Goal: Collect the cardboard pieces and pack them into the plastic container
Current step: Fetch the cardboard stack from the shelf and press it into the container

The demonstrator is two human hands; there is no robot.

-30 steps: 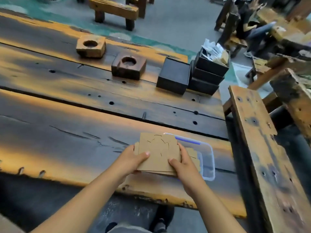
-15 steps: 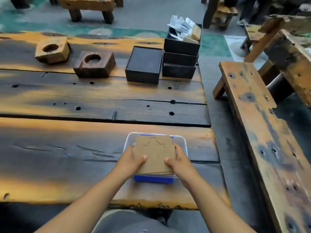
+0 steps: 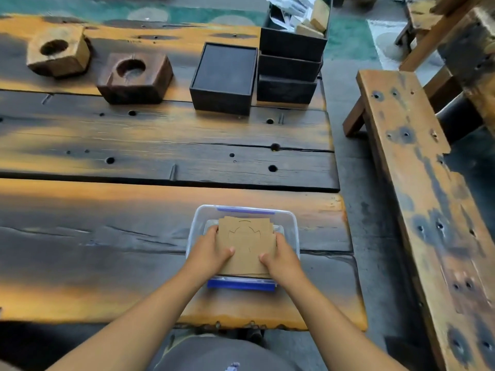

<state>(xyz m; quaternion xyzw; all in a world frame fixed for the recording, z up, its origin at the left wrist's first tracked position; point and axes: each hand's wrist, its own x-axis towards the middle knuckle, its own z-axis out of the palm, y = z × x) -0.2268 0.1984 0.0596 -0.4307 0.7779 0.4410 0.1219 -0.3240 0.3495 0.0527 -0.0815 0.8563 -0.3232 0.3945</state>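
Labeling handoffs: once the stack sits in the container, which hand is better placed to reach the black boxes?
Right, probably. The right hand grips the stack on the side nearer the black boxes, at the table's far right; the left hand would cross over.

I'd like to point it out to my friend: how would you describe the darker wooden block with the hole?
Start at the far edge of the long plank table, where two chunky wooden blocks sit left of the black boxes. The dark block is the one nearer the boxes. Its reddish-brown wood sets it apart from the pale block to its left.

Left hand (image 3: 207, 253) and right hand (image 3: 281, 259) gripping cardboard pieces (image 3: 246, 245) over clear plastic container (image 3: 290, 223), wooden table (image 3: 107, 250)
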